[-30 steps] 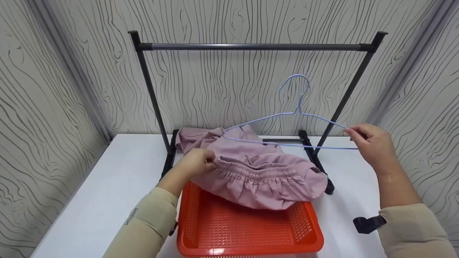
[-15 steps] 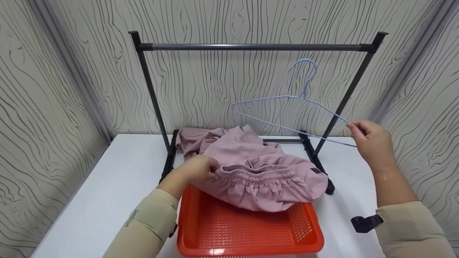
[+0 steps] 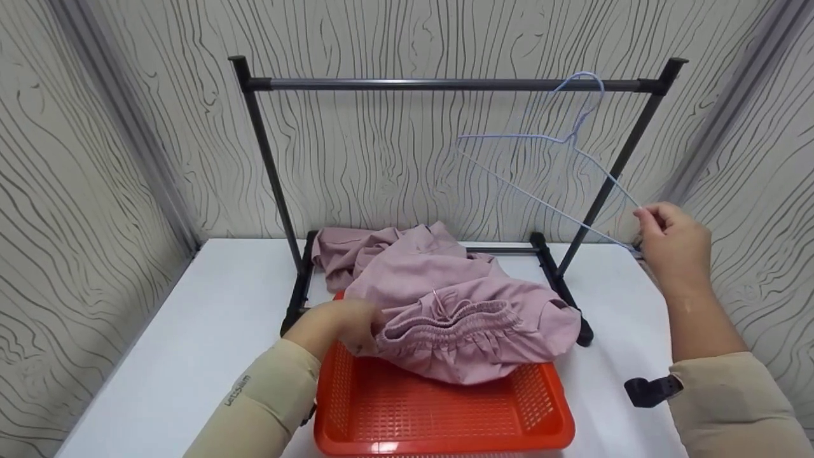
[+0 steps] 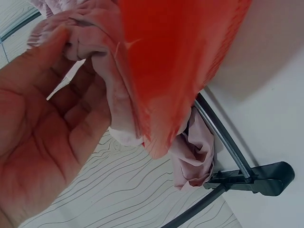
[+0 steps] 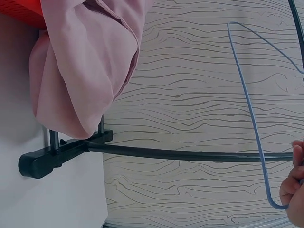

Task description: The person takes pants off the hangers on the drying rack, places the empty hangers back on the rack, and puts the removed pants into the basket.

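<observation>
Dusty-pink pants (image 3: 439,273) with a gathered elastic waistband and drawstring lie over the back of a red plastic basket (image 3: 439,439). My left hand (image 3: 346,321) holds the left end of the waistband; in the left wrist view, the thumb presses the cloth (image 4: 90,35) against curled fingers. My right hand (image 3: 677,248) pinches a light-blue wire hanger (image 3: 528,194) by its right corner. The hanger is tilted, its hook up near the rack's top bar in the head view and its left corner raised. In the right wrist view, only part of my right hand (image 5: 295,190) shows at the edge.
A dark metal garment rack (image 3: 407,84) stands behind the basket, its black feet (image 3: 547,273) on the white table (image 3: 165,356). Patterned wall panels close off the back and sides. Some pink cloth bunches at the rack's left foot.
My right hand has moved slightly right and up, swinging the hanger up off the pants toward the top bar. My left hand has drawn the waistband's left end down toward me.
</observation>
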Action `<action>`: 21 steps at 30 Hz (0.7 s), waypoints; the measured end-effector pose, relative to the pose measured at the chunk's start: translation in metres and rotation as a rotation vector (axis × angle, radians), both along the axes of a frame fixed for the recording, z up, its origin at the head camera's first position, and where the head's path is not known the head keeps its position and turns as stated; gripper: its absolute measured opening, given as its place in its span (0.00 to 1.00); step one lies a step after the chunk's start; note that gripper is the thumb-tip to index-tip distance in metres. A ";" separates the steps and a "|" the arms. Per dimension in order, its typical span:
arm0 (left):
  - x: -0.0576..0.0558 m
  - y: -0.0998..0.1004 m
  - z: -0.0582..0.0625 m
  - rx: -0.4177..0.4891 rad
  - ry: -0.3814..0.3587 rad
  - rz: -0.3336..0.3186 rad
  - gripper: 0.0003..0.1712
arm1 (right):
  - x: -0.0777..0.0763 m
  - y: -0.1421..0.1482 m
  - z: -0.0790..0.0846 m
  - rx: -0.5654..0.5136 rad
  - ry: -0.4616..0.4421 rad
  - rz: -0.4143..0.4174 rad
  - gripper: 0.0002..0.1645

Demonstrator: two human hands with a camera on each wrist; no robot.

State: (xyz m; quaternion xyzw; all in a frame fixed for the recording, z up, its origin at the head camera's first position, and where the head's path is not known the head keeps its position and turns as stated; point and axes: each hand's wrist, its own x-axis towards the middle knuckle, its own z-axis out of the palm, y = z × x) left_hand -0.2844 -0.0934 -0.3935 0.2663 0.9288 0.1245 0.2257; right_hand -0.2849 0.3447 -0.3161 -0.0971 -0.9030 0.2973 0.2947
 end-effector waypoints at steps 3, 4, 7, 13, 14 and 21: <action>0.003 0.000 0.001 -0.032 -0.002 0.013 0.07 | -0.002 0.003 0.002 -0.024 -0.024 -0.010 0.26; 0.004 0.000 0.002 -0.042 -0.004 0.015 0.07 | -0.003 0.003 0.003 -0.029 -0.033 -0.014 0.25; 0.006 -0.001 0.002 -0.063 -0.019 0.003 0.07 | -0.004 0.004 0.005 -0.038 -0.059 -0.019 0.24; 0.005 -0.003 -0.001 -0.035 -0.048 0.001 0.11 | -0.007 0.006 0.007 -0.057 -0.092 -0.043 0.24; 0.005 -0.004 -0.001 -0.029 -0.050 0.000 0.12 | -0.007 0.006 0.007 -0.061 -0.097 -0.048 0.24; 0.004 -0.004 -0.002 -0.013 -0.058 -0.010 0.15 | -0.011 0.011 0.007 -0.071 -0.118 -0.055 0.22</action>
